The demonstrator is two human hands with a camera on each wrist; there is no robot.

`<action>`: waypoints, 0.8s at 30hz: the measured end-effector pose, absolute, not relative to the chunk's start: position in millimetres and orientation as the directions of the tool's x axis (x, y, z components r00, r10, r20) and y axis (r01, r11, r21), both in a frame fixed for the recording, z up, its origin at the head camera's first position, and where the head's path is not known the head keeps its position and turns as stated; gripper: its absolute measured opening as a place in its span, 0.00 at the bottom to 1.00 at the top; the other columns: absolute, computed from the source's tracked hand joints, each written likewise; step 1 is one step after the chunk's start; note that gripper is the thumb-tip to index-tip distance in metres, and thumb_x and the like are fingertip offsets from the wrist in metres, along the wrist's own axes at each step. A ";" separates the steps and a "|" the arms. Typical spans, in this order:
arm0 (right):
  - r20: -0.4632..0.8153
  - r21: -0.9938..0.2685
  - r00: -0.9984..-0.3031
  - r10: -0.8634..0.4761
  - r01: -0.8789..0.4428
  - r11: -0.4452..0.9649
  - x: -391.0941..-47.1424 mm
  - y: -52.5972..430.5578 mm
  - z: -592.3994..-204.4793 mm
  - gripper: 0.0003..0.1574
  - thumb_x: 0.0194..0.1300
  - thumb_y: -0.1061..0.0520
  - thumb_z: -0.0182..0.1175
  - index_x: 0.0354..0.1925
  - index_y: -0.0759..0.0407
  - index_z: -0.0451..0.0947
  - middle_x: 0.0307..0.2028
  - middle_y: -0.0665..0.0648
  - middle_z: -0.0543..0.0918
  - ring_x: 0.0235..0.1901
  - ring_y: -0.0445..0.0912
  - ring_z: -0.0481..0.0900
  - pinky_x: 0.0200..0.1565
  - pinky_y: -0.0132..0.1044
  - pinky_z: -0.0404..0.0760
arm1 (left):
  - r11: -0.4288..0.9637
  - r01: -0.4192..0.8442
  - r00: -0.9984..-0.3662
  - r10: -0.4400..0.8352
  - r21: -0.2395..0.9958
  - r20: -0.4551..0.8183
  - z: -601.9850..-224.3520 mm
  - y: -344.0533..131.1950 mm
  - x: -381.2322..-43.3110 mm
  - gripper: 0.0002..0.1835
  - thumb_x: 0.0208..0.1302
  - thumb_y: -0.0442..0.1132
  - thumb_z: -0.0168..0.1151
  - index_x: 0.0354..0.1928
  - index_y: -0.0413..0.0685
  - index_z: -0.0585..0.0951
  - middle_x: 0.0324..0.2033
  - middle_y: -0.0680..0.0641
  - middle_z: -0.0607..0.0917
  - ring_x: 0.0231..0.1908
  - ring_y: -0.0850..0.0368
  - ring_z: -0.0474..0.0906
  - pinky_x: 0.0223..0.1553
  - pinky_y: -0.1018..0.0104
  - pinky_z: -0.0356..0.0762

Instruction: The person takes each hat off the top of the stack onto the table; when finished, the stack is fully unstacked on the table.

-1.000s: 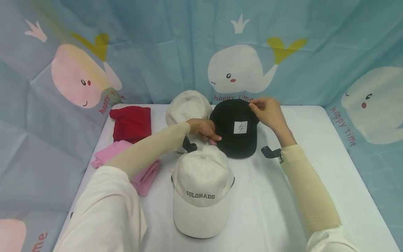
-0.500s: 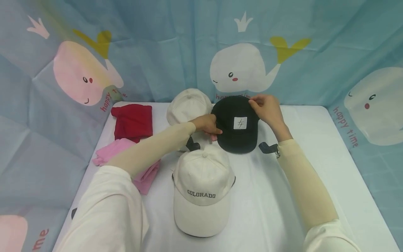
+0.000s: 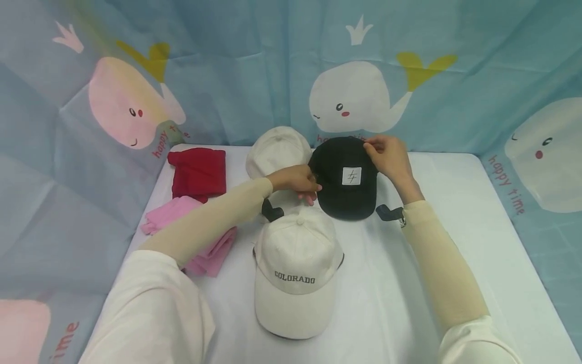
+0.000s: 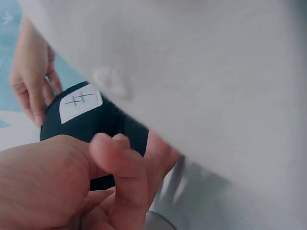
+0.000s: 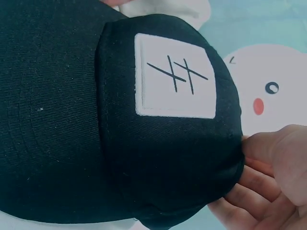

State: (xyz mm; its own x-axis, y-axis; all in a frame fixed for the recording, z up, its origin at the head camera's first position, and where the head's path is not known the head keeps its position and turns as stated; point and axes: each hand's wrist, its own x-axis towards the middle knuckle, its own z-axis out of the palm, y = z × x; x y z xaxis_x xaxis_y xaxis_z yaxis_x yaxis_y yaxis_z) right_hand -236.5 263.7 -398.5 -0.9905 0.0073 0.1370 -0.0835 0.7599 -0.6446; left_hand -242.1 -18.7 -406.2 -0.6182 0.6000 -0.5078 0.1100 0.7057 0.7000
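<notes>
A black cap [image 3: 346,202] with a white square patch [image 3: 351,176] lies at the back middle of the table, brim toward me. My right hand [image 3: 392,156] pinches its upper right edge; in the right wrist view the thumb [image 5: 261,147] lies in front and the fingers behind. At the cap's left edge is my left hand [image 3: 294,181], fingers loosely bent. The left wrist view shows that hand [image 4: 115,182] in front of the cap [image 4: 81,125], with no cloth visible between thumb and fingertips; contact is unclear. A cream COLORADO cap [image 3: 295,253] lies nearer me.
Behind my left forearm, another cream cap [image 3: 277,149] lies beside the black one. Folded red cloth [image 3: 200,174] and folded pink cloth [image 3: 170,212] lie on the left of the white table [image 3: 454,212]. A blue whale-print curtain [image 3: 236,96] hangs behind and at both sides.
The black cap has shifted slightly away from me, with my right hand still pinching its edge. My left hand has lately drawn back a little to the left.
</notes>
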 end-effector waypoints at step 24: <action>0.155 -0.713 -0.939 -0.307 -0.322 0.623 -101.2 221.9 -357.9 0.19 0.76 0.44 0.66 0.59 0.49 0.87 0.54 0.48 0.89 0.52 0.47 0.90 0.52 0.45 0.86 | 0.800 0.177 -0.952 0.287 0.573 -0.105 -373.5 -155.0 -50.9 0.10 0.76 0.44 0.64 0.49 0.45 0.84 0.32 0.51 0.86 0.29 0.57 0.79 0.31 0.63 0.78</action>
